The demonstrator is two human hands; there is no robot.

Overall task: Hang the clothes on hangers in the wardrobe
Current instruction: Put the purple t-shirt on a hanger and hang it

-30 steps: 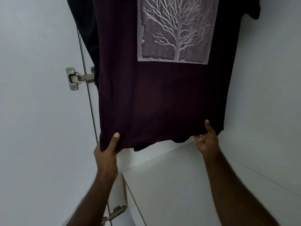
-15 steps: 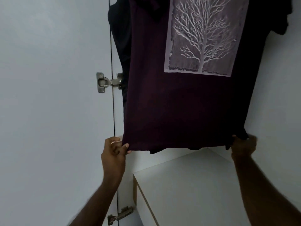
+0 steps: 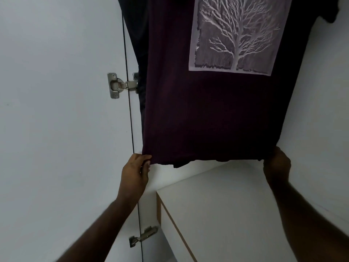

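Head camera showed a dark maroon T-shirt (image 3: 207,114) with a tree print (image 3: 238,35) hanging inside the wardrobe (image 3: 321,110), above a shelf (image 3: 217,205). The left hand (image 3: 135,173) pinched its lower left hem corner. The right hand (image 3: 276,165) met the right corner, its fingers too shadowed to tell.

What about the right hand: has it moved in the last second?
Yes. The right hand slid rightward along the hem of the shirt, away from the back corner of the white shelf.

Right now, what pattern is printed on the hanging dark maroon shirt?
A pale leafless tree in a light rectangular panel, head view.
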